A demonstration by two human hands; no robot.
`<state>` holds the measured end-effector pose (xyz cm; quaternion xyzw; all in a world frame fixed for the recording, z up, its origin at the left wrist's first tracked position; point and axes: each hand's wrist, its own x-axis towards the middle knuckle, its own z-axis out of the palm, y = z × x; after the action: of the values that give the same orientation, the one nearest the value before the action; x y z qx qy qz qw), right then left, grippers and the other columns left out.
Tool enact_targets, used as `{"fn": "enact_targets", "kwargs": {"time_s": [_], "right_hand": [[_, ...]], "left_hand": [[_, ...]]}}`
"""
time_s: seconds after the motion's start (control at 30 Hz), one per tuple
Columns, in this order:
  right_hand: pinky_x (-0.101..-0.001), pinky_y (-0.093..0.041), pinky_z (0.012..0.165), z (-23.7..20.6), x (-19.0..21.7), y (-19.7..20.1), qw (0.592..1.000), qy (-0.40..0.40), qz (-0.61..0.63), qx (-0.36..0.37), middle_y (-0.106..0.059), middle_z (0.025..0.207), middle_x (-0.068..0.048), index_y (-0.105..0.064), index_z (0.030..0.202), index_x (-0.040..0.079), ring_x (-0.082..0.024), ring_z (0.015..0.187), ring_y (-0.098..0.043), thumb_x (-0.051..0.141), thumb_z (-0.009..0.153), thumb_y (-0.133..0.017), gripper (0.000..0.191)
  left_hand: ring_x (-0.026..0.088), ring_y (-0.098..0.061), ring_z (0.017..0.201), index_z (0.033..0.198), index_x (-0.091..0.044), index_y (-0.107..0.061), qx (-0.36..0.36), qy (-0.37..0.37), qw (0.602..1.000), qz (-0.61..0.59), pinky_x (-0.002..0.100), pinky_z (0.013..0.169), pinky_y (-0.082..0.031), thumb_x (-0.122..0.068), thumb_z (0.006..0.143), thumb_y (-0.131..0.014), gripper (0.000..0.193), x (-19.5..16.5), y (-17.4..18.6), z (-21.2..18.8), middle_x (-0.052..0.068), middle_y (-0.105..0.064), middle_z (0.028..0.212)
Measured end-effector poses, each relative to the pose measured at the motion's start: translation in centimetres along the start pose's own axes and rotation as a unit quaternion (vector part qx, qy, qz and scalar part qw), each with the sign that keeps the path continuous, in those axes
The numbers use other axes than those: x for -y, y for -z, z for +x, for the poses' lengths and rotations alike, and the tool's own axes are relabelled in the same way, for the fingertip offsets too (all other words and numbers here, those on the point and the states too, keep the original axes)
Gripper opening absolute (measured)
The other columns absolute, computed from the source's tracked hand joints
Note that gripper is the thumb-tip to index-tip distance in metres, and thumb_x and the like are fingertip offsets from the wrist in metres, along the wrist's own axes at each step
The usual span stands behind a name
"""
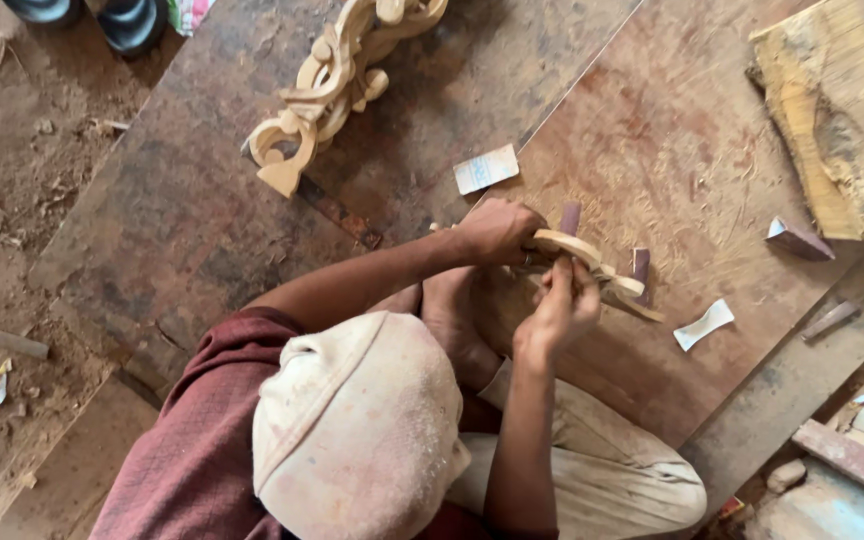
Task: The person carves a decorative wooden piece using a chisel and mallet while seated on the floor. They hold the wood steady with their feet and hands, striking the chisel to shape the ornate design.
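- The left hand is closed over the near end of a pale carved wooden piece, pinning it on the board.
- The right hand is curled at the piece's middle, fingers pinched together; whatever it grips is too small to make out.
- The piece lies between both hands, its free end sticking out to the right.
- A larger carving rests well apart, up the board.
- A sandpaper scrap lies near the left hand.
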<state>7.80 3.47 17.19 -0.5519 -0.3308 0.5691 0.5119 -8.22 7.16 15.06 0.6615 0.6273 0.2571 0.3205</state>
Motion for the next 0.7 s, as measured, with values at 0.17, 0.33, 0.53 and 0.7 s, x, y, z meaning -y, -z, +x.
{"fn": "enact_targets", "kwargs": {"time_s": [0.17,0.33,0.53,0.7], "right_hand": [[-0.0198,-0.031,0.045,0.1,-0.1,0.2,0.999,0.014,-0.036,-0.036,-0.061,0.072,0.001,-0.067,0.097,0.005,-0.004,0.055,-0.049,0.009,0.093,-0.073,0.008],[-0.0202,-0.03,0.048,-0.4,-0.3,0.2,1.0,0.012,-0.003,0.003,-0.059,0.075,0.0,-0.064,0.097,0.002,-0.004,0.055,-0.043,0.006,0.099,-0.073,0.01],[-0.02,-0.029,0.044,-0.5,0.3,-0.5,0.998,0.022,-0.038,-0.042,-0.061,0.071,0.0,-0.066,0.098,0.004,-0.004,0.052,-0.045,0.007,0.094,-0.072,0.008],[-0.0199,-0.031,0.045,-0.2,-0.1,-0.5,0.999,0.026,-0.021,-0.032,-0.061,0.07,-0.001,-0.066,0.097,0.003,-0.004,0.052,-0.045,0.007,0.095,-0.073,0.008]], "left_hand": [[0.034,-0.072,0.079,0.093,-0.014,-0.075,-0.019,-0.03,0.999,-0.023,0.046,0.068,-0.056,-0.034,0.075,-0.082,0.028,-0.1,0.3,-0.1,0.01,-0.075,0.086],[0.035,-0.071,0.078,0.092,-0.014,-0.076,0.016,0.005,1.0,0.004,0.047,0.066,-0.055,-0.037,0.076,-0.084,0.029,-0.2,0.3,0.0,0.012,-0.075,0.084],[0.035,-0.071,0.076,0.094,-0.016,-0.077,-0.026,-0.03,0.998,-0.041,0.047,0.064,-0.056,-0.035,0.072,-0.084,0.029,-0.4,0.4,-0.1,0.01,-0.075,0.085],[0.034,-0.072,0.079,0.094,-0.015,-0.076,0.005,-0.003,1.0,-0.005,0.046,0.068,-0.056,-0.032,0.073,-0.082,0.028,-0.3,0.4,0.1,0.011,-0.075,0.087]]}}
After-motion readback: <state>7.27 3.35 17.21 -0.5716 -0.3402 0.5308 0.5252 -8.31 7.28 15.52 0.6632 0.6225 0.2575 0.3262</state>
